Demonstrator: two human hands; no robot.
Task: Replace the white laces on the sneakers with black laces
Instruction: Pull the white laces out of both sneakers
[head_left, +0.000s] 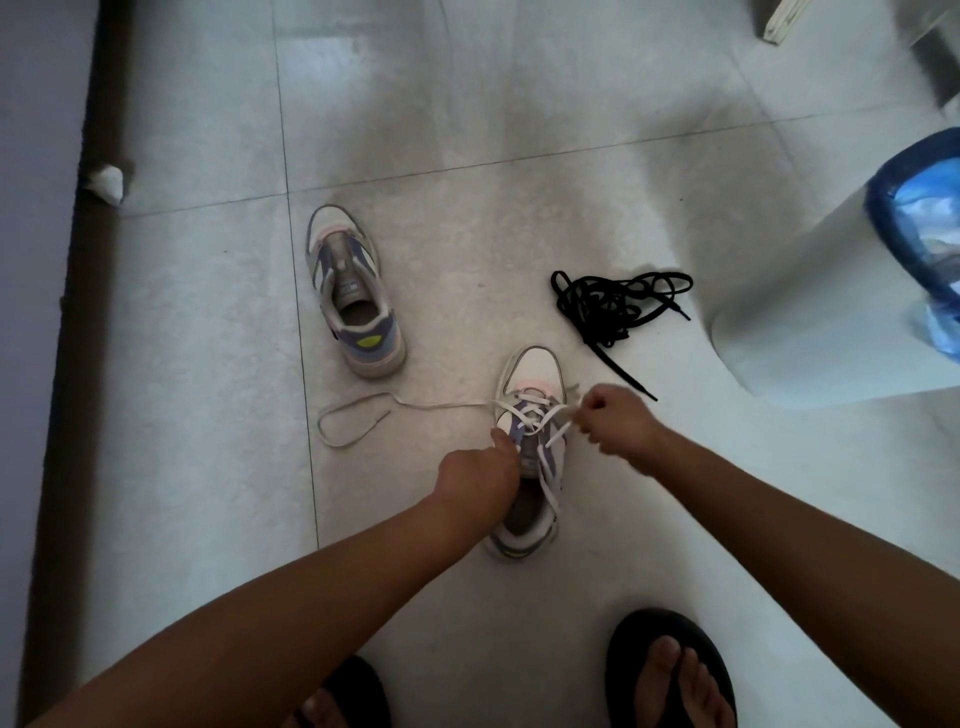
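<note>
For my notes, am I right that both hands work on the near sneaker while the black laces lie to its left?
Not quite: the head view shows the black laces right of the near sneaker, not left. Both hands, left and right, do work on it.

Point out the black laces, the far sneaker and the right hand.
black laces (613, 301), head view, middle of the tangled pile
far sneaker (358, 317), head view, foot opening
right hand (615, 423), head view, back of the fist
</note>
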